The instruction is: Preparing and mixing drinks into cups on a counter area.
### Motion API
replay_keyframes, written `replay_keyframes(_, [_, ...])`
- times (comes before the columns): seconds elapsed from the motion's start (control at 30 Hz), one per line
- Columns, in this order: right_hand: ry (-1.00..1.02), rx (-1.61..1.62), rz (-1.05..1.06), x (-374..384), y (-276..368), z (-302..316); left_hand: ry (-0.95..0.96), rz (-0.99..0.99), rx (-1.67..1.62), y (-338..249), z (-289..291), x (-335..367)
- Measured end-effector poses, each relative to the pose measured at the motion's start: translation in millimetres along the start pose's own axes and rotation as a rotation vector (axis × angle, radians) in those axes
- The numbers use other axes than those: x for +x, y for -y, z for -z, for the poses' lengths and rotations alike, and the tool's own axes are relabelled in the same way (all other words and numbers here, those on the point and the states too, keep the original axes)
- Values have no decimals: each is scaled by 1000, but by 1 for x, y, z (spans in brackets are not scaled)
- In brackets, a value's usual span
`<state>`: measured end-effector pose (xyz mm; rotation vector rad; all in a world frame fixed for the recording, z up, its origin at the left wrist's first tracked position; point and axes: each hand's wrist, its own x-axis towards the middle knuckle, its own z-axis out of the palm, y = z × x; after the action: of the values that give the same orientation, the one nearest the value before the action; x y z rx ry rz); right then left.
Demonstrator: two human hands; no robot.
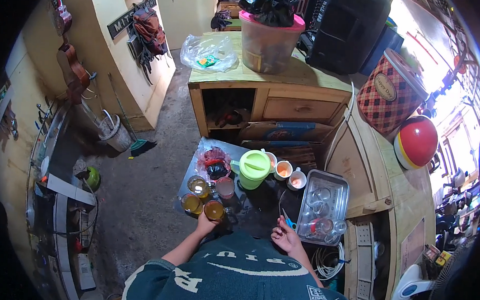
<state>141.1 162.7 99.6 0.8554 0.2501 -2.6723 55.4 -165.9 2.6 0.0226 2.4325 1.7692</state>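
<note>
My left hand [209, 224] is closed around a glass mug of amber liquid [214, 210] at the near side of a small dark table [264, 204]. Beside it stand two more glass mugs of yellowish liquid, a far one [198, 186] and a left one [191, 203], and a glass with cloudy pinkish contents [225, 188]. My right hand [285, 238] has loosely bent fingers, apart, with nothing visible in them. Blue-handled scissors [289, 221] lie just beyond its fingertips. A light-green lidded pitcher [253, 170] stands behind, next to white cups [283, 170] with orange-pink contents.
At the table's right, a clear rectangular tray [325, 179] holds several glass mugs. A plastic bag with dark contents [215, 165] lies left of the pitcher. Wooden cabinets [284, 90] stand beyond and to the right. A coiled white cable [328, 263] hangs below the tray.
</note>
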Motion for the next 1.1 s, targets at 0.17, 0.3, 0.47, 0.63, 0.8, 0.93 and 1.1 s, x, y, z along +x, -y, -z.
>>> replay_keyframes(0.17, [-3,-6,4,-4,5,4,-43,54,25,14,-6,-8])
replay_keyframes(0.3, [7,-28,1,-11,10,7,-154,180,-35,26,-11,-28])
replay_keyframes(0.47, [74,-16,62,-35,21,17,130,412,195,-5,-3,-38])
replay_keyframes(0.63, [145,-13,151,-67,30,34,501,247,280,-66,-36,-25])
replay_keyframes(0.8, [238,19,280,-108,40,62,670,-57,184,-121,-126,1])
replay_keyframes(0.93, [266,91,448,-142,40,84,796,-263,203,-169,-210,5])
replay_keyframes(1.1, [251,224,612,-181,38,103,835,-663,334,-189,-303,-5])
